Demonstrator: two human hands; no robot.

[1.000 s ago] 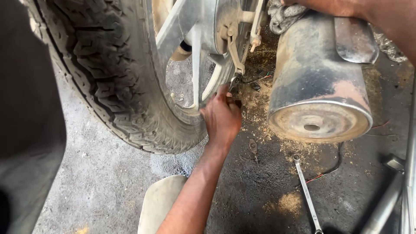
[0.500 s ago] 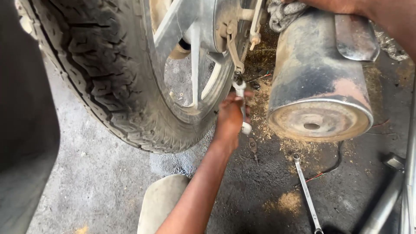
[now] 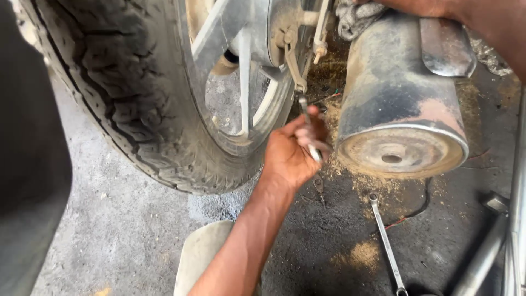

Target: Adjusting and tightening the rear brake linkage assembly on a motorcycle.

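My left hand (image 3: 290,156) reaches up from the bottom of the view, shut on a small silver spanner (image 3: 308,129). The spanner's top end meets the fitting at the bottom of the brake arm (image 3: 292,60) on the hub of a motorcycle rear wheel (image 3: 137,109). My right hand (image 3: 438,8) enters at the top right, mostly cut off by the frame. It lies on the rusty, dusty exhaust muffler (image 3: 400,104), next to a grey rag (image 3: 356,16). Its fingers are hidden.
A long spanner (image 3: 386,244) lies on the oily, sawdust-strewn floor under the muffler. Metal bars (image 3: 493,246) stand at the right edge. A pale sandal (image 3: 200,255) sits at the bottom centre. A dark shape (image 3: 27,164) fills the left edge.
My left hand has risen from low beside the rim, with the small spanner in it, up to the brake arm fitting. The right arm has stayed on the muffler.
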